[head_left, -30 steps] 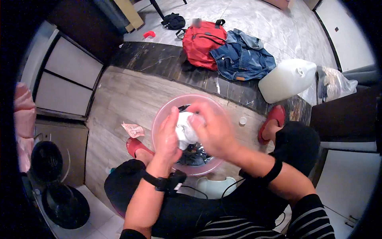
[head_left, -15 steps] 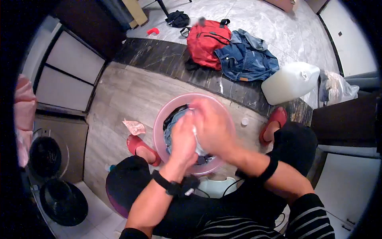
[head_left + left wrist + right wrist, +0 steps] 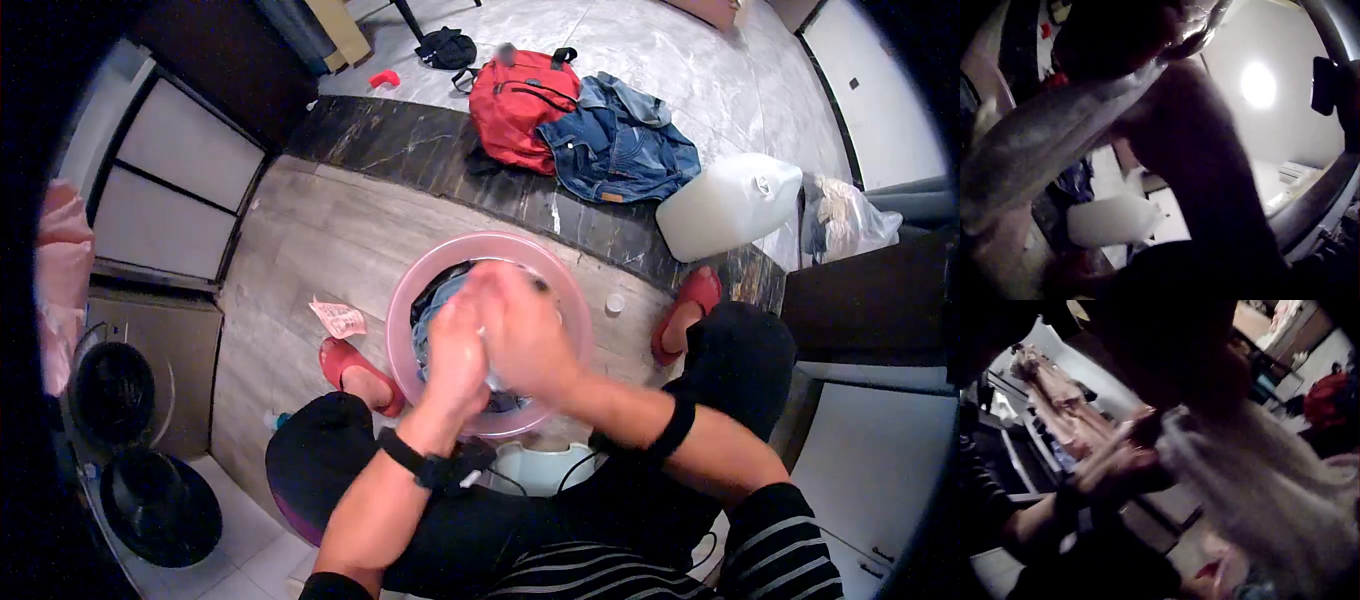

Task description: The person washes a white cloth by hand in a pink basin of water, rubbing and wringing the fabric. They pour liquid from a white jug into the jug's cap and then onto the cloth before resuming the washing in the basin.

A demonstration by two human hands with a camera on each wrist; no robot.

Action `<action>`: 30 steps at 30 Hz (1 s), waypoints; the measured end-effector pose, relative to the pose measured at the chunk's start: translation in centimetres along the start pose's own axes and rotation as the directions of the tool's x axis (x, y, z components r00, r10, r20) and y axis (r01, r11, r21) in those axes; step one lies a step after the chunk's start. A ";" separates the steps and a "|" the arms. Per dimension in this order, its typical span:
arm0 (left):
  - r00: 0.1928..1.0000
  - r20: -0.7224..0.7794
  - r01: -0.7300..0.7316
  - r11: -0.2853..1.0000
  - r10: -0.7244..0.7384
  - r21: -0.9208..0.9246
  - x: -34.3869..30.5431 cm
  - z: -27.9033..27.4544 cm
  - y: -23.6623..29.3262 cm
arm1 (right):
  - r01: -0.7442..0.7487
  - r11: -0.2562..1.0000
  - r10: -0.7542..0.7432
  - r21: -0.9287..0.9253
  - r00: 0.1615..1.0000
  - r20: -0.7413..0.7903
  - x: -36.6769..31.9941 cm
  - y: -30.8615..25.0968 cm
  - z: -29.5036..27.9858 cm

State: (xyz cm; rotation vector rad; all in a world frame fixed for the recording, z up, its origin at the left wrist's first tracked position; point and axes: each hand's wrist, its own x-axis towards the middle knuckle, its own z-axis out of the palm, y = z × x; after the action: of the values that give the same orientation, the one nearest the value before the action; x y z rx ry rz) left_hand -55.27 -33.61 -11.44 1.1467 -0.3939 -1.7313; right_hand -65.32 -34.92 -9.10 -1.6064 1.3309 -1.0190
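Observation:
Over a pink basin (image 3: 402, 300) both hands are together, blurred, gripping a wet white cloth. The left hand (image 3: 458, 355) is on the left side and the right hand (image 3: 528, 340) on the right. Mostly hidden by the hands in the head view, the cloth (image 3: 1054, 134) stretches from them in the left wrist view. In the right wrist view the pale cloth (image 3: 1241, 481) hangs in folds beside the hands. Blue and dark fabric (image 3: 428, 318) lies inside the basin below.
Beyond the basin are a red backpack (image 3: 520, 110), a denim garment (image 3: 625, 150) and a white jug (image 3: 730, 208). A small white cap (image 3: 615, 304) and a pink printed packet (image 3: 338, 319) lie on the floor. Red slippers (image 3: 694, 305) are on the person's feet.
The hands have moved from apart around the bunched white cloth to close together, slightly right. More blue fabric shows in the basin than one second ago, and the head view has shifted slightly.

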 end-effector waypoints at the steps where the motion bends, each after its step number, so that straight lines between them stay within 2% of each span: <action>1: 0.999 0.043 0.013 0.998 -0.010 -0.061 0.0 0.0 0.9 | 0.057 0.998 -0.059 0.034 0.996 0.074 -1.2 -0.6 0.4; 2: 0.991 -0.124 0.058 0.993 -0.045 0.106 -0.9 0.7 0.9 | 0.036 0.999 -0.036 0.006 0.997 0.070 -1.0 -0.2 0.4; 5: 0.998 -0.066 0.004 0.994 0.003 0.106 -2.1 2.8 0.3 | -0.055 0.993 0.043 -0.104 0.992 -0.117 3.0 1.1 -1.1; 6: 1.000 0.010 -0.005 0.999 0.005 0.040 -1.3 1.8 -0.2 | -0.033 0.990 0.018 -0.141 0.994 -0.111 2.7 1.2 -0.9; 7: 0.998 -0.052 -0.037 0.996 0.041 0.082 -1.5 2.1 1.0 | 0.013 0.994 -0.018 -0.105 0.999 -0.047 1.4 0.8 -0.5; 9: 0.995 -0.061 0.080 0.997 -0.079 0.020 -0.8 0.4 1.2 | 0.111 0.994 -0.108 -0.023 0.990 0.091 -1.2 -0.5 0.1; 10: 0.995 -0.082 0.063 0.997 -0.060 0.033 -1.1 0.9 0.9 | -0.003 0.999 0.010 -0.048 0.990 0.141 -0.5 -0.3 -0.4; 11: 0.994 -0.102 0.052 0.997 -0.047 0.051 -1.6 1.8 0.1 | -0.051 0.991 0.073 -0.126 0.982 0.176 0.9 0.2 -1.1; 13: 0.996 -0.093 0.017 0.995 -0.008 0.099 -1.6 2.4 0.1 | -0.072 0.989 0.059 -0.132 0.993 -0.102 3.2 0.8 -1.6; 15: 0.997 -0.059 -0.042 0.990 0.050 0.132 -0.7 0.6 0.7 | -0.096 0.995 0.096 -0.008 0.984 0.151 -0.2 -0.7 -0.8; 16: 0.995 0.014 0.104 0.991 -0.103 -0.079 -0.1 -0.6 1.0 | 0.173 0.985 -0.172 -0.001 0.983 0.057 -1.4 -0.5 0.4; 18: 0.998 -0.062 0.015 1.000 -0.016 -0.020 -0.8 0.7 -0.6 | 0.037 0.986 -0.027 -0.160 0.998 0.062 0.4 1.5 -0.1; 19: 0.995 -0.093 -0.021 1.000 0.022 0.020 -1.6 2.1 -0.6 | 0.045 0.988 -0.055 -0.150 0.997 -0.060 1.8 1.9 -0.6; 20: 0.996 -0.050 0.074 0.997 -0.072 0.038 -2.1 3.2 0.2 | 0.056 0.988 -0.081 -0.141 0.980 -0.181 3.2 2.3 -1.2; 23: 0.991 -0.065 0.122 0.989 -0.117 0.085 -0.9 1.1 1.1 | 0.023 0.994 -0.008 -0.111 0.992 0.127 -1.0 -1.2 -0.8; 24: 0.981 -0.082 0.185 0.974 -0.176 0.127 -1.2 0.7 0.8 | 0.058 0.996 -0.049 -0.068 0.992 0.117 -1.2 -0.3 -0.5; 27: 0.995 -0.047 0.084 0.996 -0.084 -0.002 -2.3 3.8 0.5 | -0.051 0.993 0.041 -0.104 0.995 -0.092 3.2 1.3 -1.9; 28: 0.996 -0.015 0.090 0.996 -0.090 -0.002 -1.4 2.9 -0.2 | -0.130 0.990 0.124 -0.052 0.987 -0.098 3.7 1.3 -2.0; 30: 0.986 0.115 0.130 0.986 -0.118 -0.101 0.8 -0.8 -0.1 | 0.041 0.999 -0.040 -0.020 0.999 0.018 -0.3 -0.3 -0.5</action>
State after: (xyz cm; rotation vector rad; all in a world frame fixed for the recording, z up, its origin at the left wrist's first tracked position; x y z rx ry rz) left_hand -54.70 -34.07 -12.31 1.0206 -0.2949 -1.9060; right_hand -65.67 -34.60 -8.68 -1.6603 1.3060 -1.0158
